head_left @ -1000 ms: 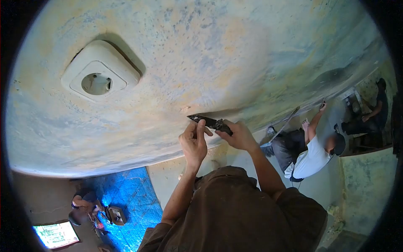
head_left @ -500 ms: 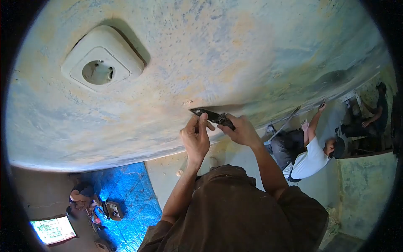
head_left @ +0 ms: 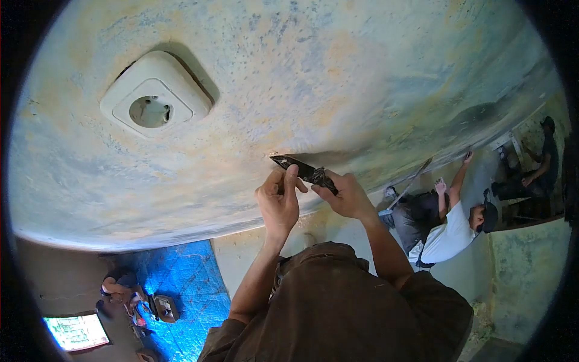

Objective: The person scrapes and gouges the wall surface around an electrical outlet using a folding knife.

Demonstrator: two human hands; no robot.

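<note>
A dark, flat-bladed scraper (head_left: 298,168) lies at a low angle against the mottled wall (head_left: 241,120), its pointed end touching a small chipped patch. My right hand (head_left: 348,196) is closed round the handle, which looks wrapped in dark material. With thumb and fingers pinched near the blade's middle, my left hand (head_left: 279,202) steadies it. The fingers partly cover the scraper, so its full shape is hidden. Up and to the left of my hands, a white wall socket (head_left: 157,96) stands out from the plaster.
On the right, a person in a white shirt (head_left: 447,237) reaches toward the wall beside a long pole (head_left: 409,184). Another person in dark clothes (head_left: 546,163) sits beyond. At lower left, someone crouches (head_left: 119,283) by a blue tarp (head_left: 199,271) holding a box (head_left: 165,308).
The view has shifted slightly, so the socket appears lower and further right. Both my hands keep their hold on the scraper. The white-shirted person's arms have moved a little.
</note>
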